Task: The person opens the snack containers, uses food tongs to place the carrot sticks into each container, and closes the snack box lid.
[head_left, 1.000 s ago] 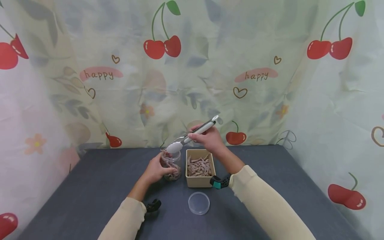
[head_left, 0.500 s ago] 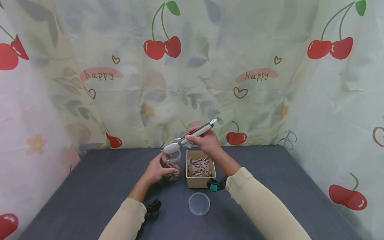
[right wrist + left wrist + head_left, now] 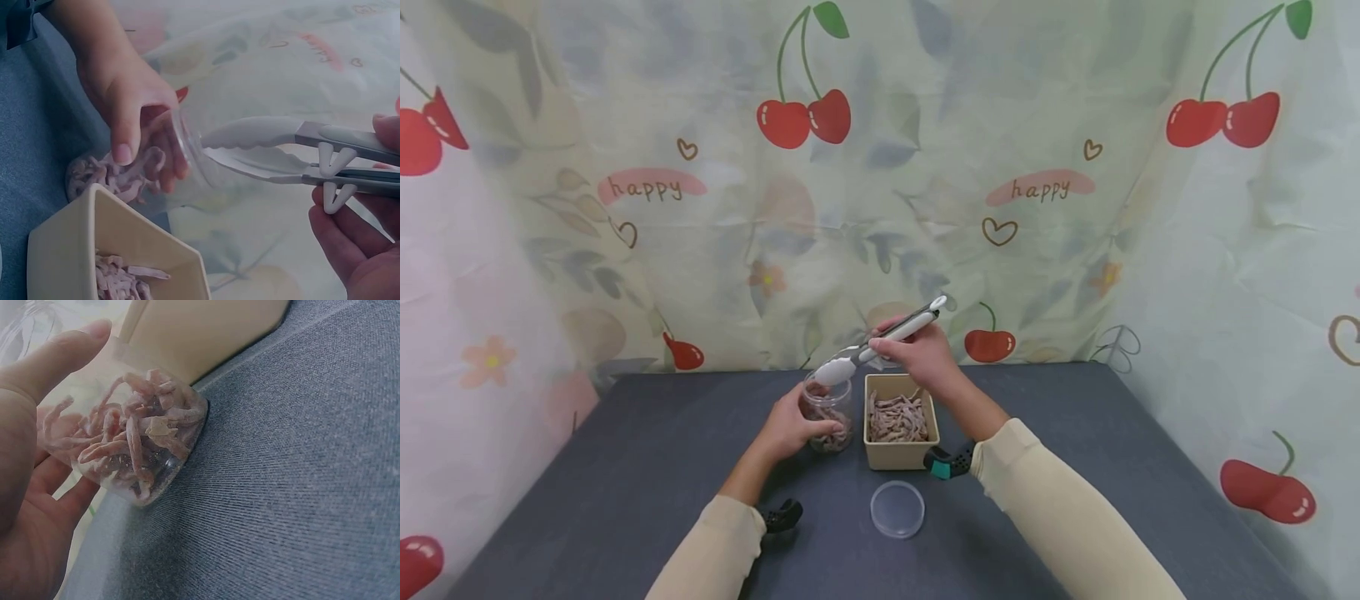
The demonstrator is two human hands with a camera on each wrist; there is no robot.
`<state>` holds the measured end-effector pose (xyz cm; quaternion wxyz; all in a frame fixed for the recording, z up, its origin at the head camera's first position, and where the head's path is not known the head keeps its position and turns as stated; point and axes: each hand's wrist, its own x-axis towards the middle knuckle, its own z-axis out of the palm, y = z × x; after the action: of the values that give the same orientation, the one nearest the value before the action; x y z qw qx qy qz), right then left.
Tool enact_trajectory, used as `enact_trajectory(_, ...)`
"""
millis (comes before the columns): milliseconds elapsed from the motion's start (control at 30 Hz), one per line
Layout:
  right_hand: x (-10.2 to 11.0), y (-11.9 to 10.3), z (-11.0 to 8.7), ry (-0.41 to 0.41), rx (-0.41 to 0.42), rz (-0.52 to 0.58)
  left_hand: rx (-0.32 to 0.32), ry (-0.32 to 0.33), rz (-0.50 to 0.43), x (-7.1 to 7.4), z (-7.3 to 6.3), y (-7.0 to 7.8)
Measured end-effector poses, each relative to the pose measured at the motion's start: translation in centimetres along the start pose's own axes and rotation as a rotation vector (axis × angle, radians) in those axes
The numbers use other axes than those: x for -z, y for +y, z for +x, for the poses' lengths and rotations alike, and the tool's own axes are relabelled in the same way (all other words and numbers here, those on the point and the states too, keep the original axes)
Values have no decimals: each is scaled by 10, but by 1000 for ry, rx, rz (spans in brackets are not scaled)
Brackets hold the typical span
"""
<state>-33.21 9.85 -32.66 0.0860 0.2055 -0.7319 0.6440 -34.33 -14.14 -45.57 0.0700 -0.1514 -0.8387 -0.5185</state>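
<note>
My left hand (image 3: 790, 427) grips a clear jar (image 3: 125, 481) round its side, thumb on the near face. Pale pinkish-brown dried strips (image 3: 134, 431) fill its lower part, and the jar stands upright on the cloth. In my right hand (image 3: 922, 354) is a pair of white and grey tongs (image 3: 262, 147), pinched by the handles and slanting down to the left. The tips of the tongs reach the open mouth of the jar. To the jar's right stands a beige rectangular bin (image 3: 901, 456), with more of the same strips (image 3: 898, 418) heaped inside.
A round clear lid (image 3: 897, 509) lies flat on the dark blue-grey tablecloth (image 3: 647, 467), in front of the bin. Behind the table's far edge hangs a cherry-printed curtain (image 3: 880, 208), which also closes in both sides.
The tongs dipped left and down over the jar mouth, then shifted slightly back right and opened a little. The strip at their tips no longer shows above the rim. My left hand stayed put.
</note>
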Motion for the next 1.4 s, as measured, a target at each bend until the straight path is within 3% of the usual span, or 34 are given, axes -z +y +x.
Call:
enact_trajectory(333,15,-9,-2,7,18,25,-1,-8,15,1,0,-2)
enact_trajectory(800,52,-11,-11,56,21,-79,38,-6,18,2,-2,-3)
enact_trajectory(1400,86,15,-25,25,-11,-162,25,-18,19,1,0,0)
